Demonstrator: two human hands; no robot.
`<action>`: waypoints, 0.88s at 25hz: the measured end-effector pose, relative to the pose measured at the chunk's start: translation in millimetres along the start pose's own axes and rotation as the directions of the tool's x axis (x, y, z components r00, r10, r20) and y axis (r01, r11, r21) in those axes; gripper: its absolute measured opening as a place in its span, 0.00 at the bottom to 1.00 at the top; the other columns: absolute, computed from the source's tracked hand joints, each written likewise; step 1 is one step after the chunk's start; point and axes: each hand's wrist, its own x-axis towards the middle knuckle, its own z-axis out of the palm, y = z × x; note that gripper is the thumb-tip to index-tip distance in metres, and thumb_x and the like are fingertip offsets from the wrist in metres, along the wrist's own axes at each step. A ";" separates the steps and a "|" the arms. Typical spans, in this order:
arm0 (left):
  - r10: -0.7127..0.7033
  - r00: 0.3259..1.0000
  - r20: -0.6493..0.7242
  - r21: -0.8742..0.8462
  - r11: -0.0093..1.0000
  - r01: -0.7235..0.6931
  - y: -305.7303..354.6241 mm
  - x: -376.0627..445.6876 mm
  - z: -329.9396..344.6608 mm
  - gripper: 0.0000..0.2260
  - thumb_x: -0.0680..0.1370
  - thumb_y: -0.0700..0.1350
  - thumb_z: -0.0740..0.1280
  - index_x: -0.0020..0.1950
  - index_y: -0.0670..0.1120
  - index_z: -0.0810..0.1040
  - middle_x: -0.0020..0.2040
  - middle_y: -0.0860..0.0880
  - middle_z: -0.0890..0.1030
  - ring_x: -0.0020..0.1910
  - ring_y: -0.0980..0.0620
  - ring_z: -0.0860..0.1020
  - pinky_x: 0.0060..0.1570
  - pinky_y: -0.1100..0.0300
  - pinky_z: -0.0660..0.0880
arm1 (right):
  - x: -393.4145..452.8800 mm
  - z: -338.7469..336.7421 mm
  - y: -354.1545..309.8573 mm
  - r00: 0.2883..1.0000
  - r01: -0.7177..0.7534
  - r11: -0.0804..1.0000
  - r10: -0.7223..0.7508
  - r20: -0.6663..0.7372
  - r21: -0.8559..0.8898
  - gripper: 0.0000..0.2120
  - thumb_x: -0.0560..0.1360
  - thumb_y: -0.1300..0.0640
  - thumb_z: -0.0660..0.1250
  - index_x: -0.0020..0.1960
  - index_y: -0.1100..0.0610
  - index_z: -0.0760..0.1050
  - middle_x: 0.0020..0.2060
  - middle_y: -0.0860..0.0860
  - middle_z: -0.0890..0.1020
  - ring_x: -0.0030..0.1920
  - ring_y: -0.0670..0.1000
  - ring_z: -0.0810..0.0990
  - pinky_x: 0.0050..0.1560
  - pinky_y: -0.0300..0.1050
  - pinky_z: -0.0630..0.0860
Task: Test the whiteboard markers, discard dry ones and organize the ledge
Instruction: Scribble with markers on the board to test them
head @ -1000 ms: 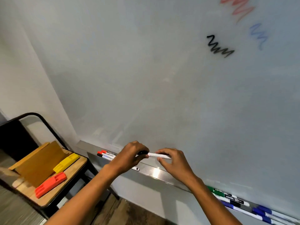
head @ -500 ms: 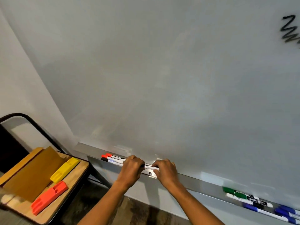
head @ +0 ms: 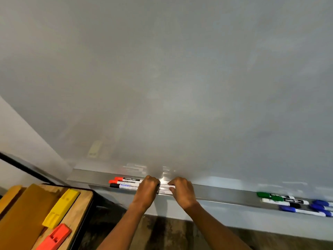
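Both hands hold one white marker (head: 166, 186) with a black cap, low over the metal ledge (head: 216, 193). My left hand (head: 147, 190) curls round its capped end. At the other end, my right hand (head: 182, 191) pinches the barrel. Just left of my hands lie two red-capped markers (head: 126, 179) and a black-capped marker (head: 124, 186) in a row on the ledge. At the right end of the ledge lie a green marker (head: 273, 195), a black-banded marker (head: 284, 201) and several blue markers (head: 306, 211).
The whiteboard (head: 180, 87) fills the view above the ledge. At lower left a wooden stool (head: 84, 197) carries a brown board (head: 23, 213), a yellow eraser (head: 61, 207) and an orange eraser (head: 55, 237). Dark wooden floor shows below the ledge.
Both hands have brought the black-capped marker down from in front of the board to the ledge. My view has dropped, so the scribbles on the board are out of frame.
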 end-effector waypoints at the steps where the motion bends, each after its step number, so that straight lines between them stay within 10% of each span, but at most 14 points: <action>1: 0.006 1.000 0.014 0.000 1.000 -0.006 -2.8 1.1 1.6 0.07 0.73 0.35 0.69 0.41 0.45 0.82 0.41 0.46 0.82 0.41 0.48 0.77 0.39 0.58 0.72 | 1.8 2.7 -0.5 1.000 -0.006 1.000 0.006 0.004 -0.012 0.13 0.79 0.51 0.66 0.63 0.49 0.80 0.61 0.48 0.82 0.61 0.51 0.79 0.63 0.45 0.72; 10: 0.056 0.997 0.049 -0.033 0.998 -0.055 -4.7 -0.2 4.5 0.15 0.73 0.33 0.66 0.32 0.49 0.69 0.33 0.48 0.74 0.34 0.48 0.74 0.33 0.60 0.64 | -2.0 21.2 7.7 0.999 -0.048 0.999 0.048 0.009 -0.013 0.14 0.81 0.54 0.61 0.64 0.47 0.79 0.62 0.46 0.81 0.62 0.52 0.74 0.61 0.45 0.67; 14: 0.112 0.992 -0.054 -0.139 0.983 -0.118 1.3 -5.8 0.4 0.03 0.77 0.39 0.68 0.46 0.46 0.79 0.45 0.46 0.82 0.43 0.48 0.79 0.40 0.58 0.75 | -4.9 24.5 8.3 1.000 -0.024 0.999 0.024 -0.011 -0.045 0.15 0.82 0.53 0.60 0.67 0.47 0.75 0.65 0.48 0.78 0.64 0.53 0.73 0.63 0.46 0.67; 22: 0.318 0.923 -0.215 -0.179 0.917 -0.358 59.0 -6.2 6.1 0.10 0.80 0.44 0.65 0.60 0.45 0.80 0.56 0.47 0.83 0.55 0.49 0.80 0.56 0.62 0.74 | -36.7 5.4 44.6 0.968 -0.087 0.996 0.093 -0.233 0.035 0.17 0.78 0.49 0.68 0.65 0.49 0.77 0.62 0.49 0.81 0.63 0.54 0.78 0.62 0.50 0.73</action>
